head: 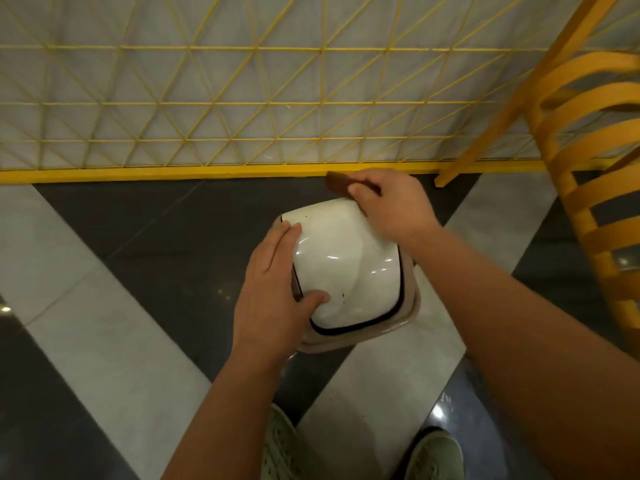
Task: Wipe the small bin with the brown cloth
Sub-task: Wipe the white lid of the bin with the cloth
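White-lidded small bin (346, 268) on the floor, between both hands, long axis running from near right to far left. Left hand (273, 289): fingers spread flat on the lid's left side, steadying. Right hand (391, 202): closed around brown cloth (337, 183) at far edge. Step: wiping underway; next likely needs a firm stroke across the lid.

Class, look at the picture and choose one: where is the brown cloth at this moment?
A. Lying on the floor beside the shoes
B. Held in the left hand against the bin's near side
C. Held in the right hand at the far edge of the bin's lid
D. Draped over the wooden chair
C: the brown cloth sticks out from the right hand, which presses at the far edge of the small bin, while the left hand steadies the lid, holding no cloth.
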Tool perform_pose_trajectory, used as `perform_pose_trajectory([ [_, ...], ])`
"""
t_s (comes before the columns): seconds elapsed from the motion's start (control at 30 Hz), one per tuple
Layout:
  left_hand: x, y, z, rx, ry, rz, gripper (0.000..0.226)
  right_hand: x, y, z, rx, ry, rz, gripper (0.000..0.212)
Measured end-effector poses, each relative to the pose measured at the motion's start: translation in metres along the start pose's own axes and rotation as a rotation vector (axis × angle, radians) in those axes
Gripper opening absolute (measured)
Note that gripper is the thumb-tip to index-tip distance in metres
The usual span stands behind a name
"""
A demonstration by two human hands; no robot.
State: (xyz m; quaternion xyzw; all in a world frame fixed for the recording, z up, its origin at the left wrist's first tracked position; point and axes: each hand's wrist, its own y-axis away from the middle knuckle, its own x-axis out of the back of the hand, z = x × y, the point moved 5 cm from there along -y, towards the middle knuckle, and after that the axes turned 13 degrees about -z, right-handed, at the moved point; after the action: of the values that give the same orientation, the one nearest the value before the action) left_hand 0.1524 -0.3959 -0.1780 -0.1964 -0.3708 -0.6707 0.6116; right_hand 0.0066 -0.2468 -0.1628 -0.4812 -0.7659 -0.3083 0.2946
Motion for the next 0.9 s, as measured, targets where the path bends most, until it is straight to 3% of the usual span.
perform_pose_trajectory([
  [0.1, 0.005, -0.001, -0.003, -0.003, -0.043, -0.004, 0.108, 0.005, 0.006, 0.022, -0.158, -0.152, -0.139, 0.030],
  [0.23, 0.021, 0.000, -0.009, 0.160, -0.056, 0.010, 0.122, 0.009, 0.031, 0.039, -0.232, -0.311, -0.134, 0.028],
  [0.37, 0.024, 0.005, -0.020, 0.336, -0.056, -0.038, 0.096, 0.004, 0.062, 0.054, -0.305, -0.353, -0.110, 0.027],
  [0.57, 0.021, 0.010, -0.014, 0.318, 0.181, -0.002, 0.066, 0.004, 0.118, 0.061, -0.281, -0.353, -0.007, 0.012],
  [0.63, 0.015, 0.009, -0.003, 0.295, 0.182, -0.094, 0.079, 0.003, 0.133, 0.060, -0.236, -0.397, 0.027, 0.010],
  [0.7, 0.004, 0.011, 0.011, 0.318, 0.058, -0.202, 0.111, 0.003, 0.144, 0.057, -0.167, -0.380, 0.073, 0.015],
  [0.8, -0.016, 0.016, 0.032, 0.342, -0.180, -0.259, 0.143, 0.005, 0.148, 0.042, 0.041, -0.096, 0.060, 0.020],
  [0.9, -0.027, 0.017, 0.037, 0.349, -0.286, -0.199, 0.150, 0.001, 0.146, 0.025, 0.267, 0.208, -0.037, 0.029],
])
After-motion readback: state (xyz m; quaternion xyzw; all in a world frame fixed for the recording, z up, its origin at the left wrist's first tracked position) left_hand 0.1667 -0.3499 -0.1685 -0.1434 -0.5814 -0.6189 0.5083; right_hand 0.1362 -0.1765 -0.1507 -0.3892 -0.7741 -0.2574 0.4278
